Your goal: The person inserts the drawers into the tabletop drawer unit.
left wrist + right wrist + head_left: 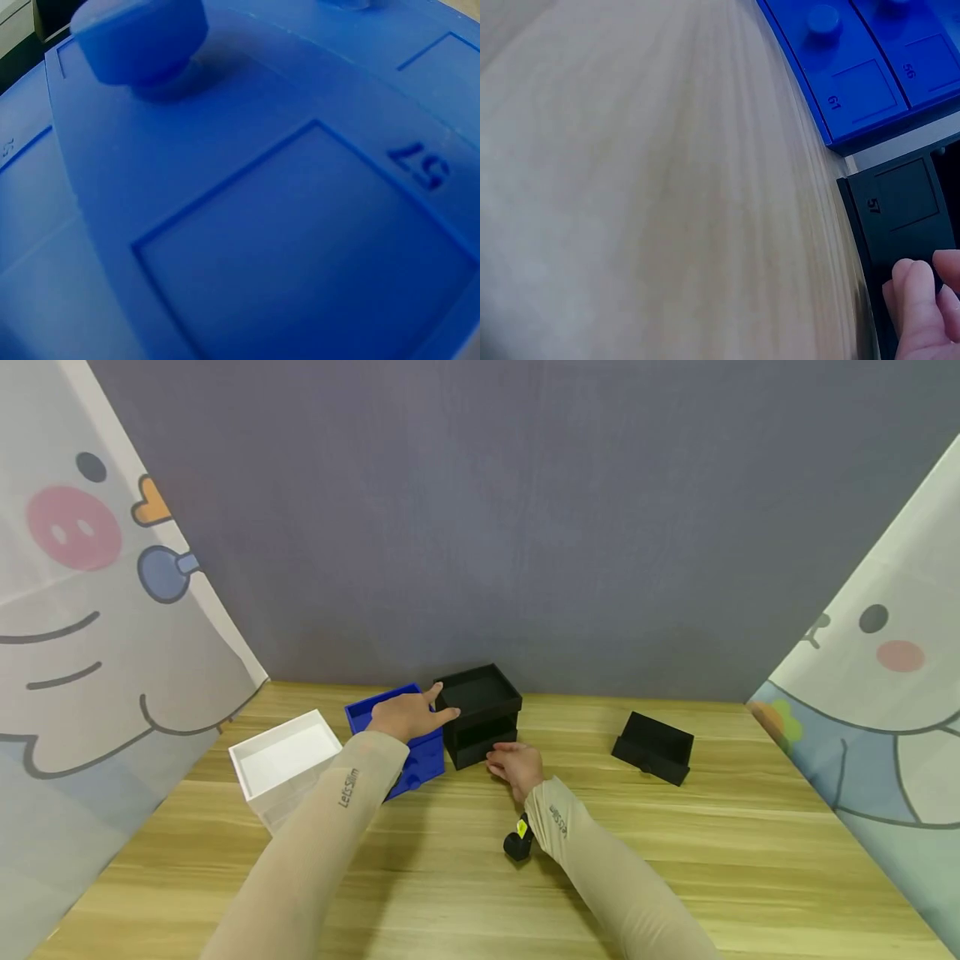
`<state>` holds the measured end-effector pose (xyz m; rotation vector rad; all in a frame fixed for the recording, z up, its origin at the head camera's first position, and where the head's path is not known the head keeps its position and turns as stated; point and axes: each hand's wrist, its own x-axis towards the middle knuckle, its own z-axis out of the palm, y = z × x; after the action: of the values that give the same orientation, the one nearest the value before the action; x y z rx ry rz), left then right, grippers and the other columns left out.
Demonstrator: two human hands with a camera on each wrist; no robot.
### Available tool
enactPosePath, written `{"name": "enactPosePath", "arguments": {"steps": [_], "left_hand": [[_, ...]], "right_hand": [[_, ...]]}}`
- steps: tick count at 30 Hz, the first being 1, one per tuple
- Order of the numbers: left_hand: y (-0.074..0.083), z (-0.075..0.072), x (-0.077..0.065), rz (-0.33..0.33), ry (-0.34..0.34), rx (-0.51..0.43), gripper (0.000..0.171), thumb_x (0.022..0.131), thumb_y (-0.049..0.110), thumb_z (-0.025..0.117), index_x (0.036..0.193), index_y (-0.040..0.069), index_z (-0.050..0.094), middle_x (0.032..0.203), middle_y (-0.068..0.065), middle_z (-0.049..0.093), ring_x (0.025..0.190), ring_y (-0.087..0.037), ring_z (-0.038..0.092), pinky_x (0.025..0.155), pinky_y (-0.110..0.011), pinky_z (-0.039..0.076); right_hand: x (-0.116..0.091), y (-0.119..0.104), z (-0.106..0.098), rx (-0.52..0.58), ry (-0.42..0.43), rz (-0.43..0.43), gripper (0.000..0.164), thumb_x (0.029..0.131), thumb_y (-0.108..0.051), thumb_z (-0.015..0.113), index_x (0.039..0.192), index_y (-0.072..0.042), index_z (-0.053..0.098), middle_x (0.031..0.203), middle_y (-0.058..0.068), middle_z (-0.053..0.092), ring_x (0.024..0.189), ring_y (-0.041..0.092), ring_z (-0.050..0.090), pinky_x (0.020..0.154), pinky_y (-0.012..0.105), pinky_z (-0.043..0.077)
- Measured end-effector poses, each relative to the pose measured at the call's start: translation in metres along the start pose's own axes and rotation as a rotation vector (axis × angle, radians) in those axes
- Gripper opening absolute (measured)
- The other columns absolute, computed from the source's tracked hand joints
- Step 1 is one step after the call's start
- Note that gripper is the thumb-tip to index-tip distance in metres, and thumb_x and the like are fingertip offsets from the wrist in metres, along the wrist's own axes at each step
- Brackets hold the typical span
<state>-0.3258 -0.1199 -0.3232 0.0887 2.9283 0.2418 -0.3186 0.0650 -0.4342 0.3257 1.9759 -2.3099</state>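
Note:
A small black drawer cabinet [483, 689] stands at the middle back, its upper slot without a drawer and a drawer in the lower slot. My right hand [516, 767] pinches the front of that lower black drawer [904, 196], marked 57, where a knob would be hidden by the fingers. My left hand [408, 714] reaches over a blue drawer cabinet [423, 764], its thumb and a straight finger spread against the left side of the black cabinet. Close under the left wrist is a blue drawer front [300, 247] with a knob.
A loose black drawer [654, 748] lies on the wooden table [750, 843] to the right. Left of the blue cabinet stands a white box [288, 752] with an open top. The grey wall panel [525, 527] rises right behind the cabinets.

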Motion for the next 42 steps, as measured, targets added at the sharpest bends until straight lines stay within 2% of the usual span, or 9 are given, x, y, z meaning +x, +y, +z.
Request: {"name": "enactPosePath", "arguments": {"steps": [4, 9, 14, 19, 26, 32, 36, 42], "left_hand": [[0.0, 0.002, -0.001, -0.004, -0.01, -0.006, 0.079, 0.09, 0.072, 0.037, 0.154, 0.033, 0.014, 0.058, -0.005, 0.05, 0.042, -0.012, 0.02, 0.044, -0.027, 0.021], [-0.001, 0.001, -0.002, -0.017, -0.024, -0.011, 0.078, 0.09, 0.072, 0.037, 0.154, 0.034, 0.013, 0.059, -0.005, 0.051, 0.042, -0.012, 0.021, 0.044, -0.028, 0.022], [-0.003, 0.001, -0.003, -0.004, -0.012, -0.014, 0.079, 0.09, 0.072, 0.037, 0.154, 0.033, 0.013, 0.05, 0.0, 0.038, 0.042, -0.011, 0.016, 0.044, -0.027, 0.02], [-0.004, 0.002, -0.001, -0.001, -0.016, -0.019, 0.078, 0.09, 0.072, 0.036, 0.154, 0.033, 0.012, 0.048, 0.001, 0.032, 0.041, -0.01, 0.014, 0.043, -0.027, 0.019], [-0.006, 0.002, 0.001, 0.004, -0.005, -0.023, 0.079, 0.09, 0.072, 0.036, 0.154, 0.032, 0.012, 0.047, 0.001, 0.032, 0.041, -0.01, 0.014, 0.043, -0.027, 0.019], [-0.007, 0.003, 0.0, 0.003, -0.013, -0.028, 0.079, 0.09, 0.071, 0.037, 0.154, 0.032, 0.011, 0.048, 0.001, 0.032, 0.041, -0.011, 0.014, 0.043, -0.027, 0.019], [-0.007, 0.002, 0.0, 0.013, -0.004, -0.027, 0.079, 0.091, 0.071, 0.037, 0.154, 0.032, 0.011, 0.048, 0.001, 0.034, 0.042, -0.011, 0.014, 0.044, -0.028, 0.019], [-0.005, 0.002, 0.0, 0.023, -0.009, -0.033, 0.079, 0.09, 0.071, 0.037, 0.154, 0.032, 0.011, 0.048, 0.001, 0.035, 0.042, -0.011, 0.014, 0.044, -0.027, 0.019]], "right_hand": [[-0.002, -0.001, -0.006, -0.016, -0.05, 0.034, 0.032, 0.087, 0.006, 0.064, 0.118, 0.013, 0.059, 0.084, 0.012, 0.069, 0.068, 0.014, 0.066, 0.063, 0.023, 0.054], [-0.005, -0.004, -0.017, -0.057, -0.118, 0.039, 0.036, 0.089, 0.004, 0.063, 0.123, 0.014, 0.056, 0.092, 0.015, 0.07, 0.073, 0.016, 0.067, 0.066, 0.025, 0.054], [-0.007, -0.008, -0.035, -0.128, -0.172, 0.003, 0.036, 0.091, 0.005, 0.059, 0.125, 0.015, 0.054, 0.106, 0.026, 0.066, 0.08, 0.019, 0.068, 0.066, 0.025, 0.054], [-0.006, -0.016, -0.066, -0.216, -0.226, -0.02, 0.04, 0.093, 0.003, 0.057, 0.13, 0.016, 0.048, 0.111, 0.027, 0.064, 0.075, 0.014, 0.067, 0.066, 0.023, 0.054], [-0.011, -0.038, -0.122, -0.197, -0.197, 0.003, 0.047, 0.093, 0.002, 0.057, 0.134, 0.017, 0.041, 0.1, 0.018, 0.069, 0.07, 0.011, 0.068, 0.064, 0.021, 0.053], [-0.023, -0.049, -0.166, -0.205, -0.154, -0.026, 0.047, 0.094, 0.002, 0.057, 0.133, 0.02, 0.039, 0.096, 0.013, 0.071, 0.073, 0.013, 0.069, 0.066, 0.023, 0.054], [-0.029, -0.054, -0.189, -0.279, -0.132, -0.05, 0.046, 0.093, 0.001, 0.058, 0.131, 0.021, 0.041, 0.092, 0.011, 0.071, 0.074, 0.014, 0.069, 0.067, 0.025, 0.054], [-0.034, -0.058, -0.213, -0.523, -0.142, -0.098, 0.051, 0.092, -0.005, 0.062, 0.133, 0.018, 0.043, 0.095, 0.014, 0.071, 0.076, 0.017, 0.068, 0.071, 0.031, 0.055]]}}
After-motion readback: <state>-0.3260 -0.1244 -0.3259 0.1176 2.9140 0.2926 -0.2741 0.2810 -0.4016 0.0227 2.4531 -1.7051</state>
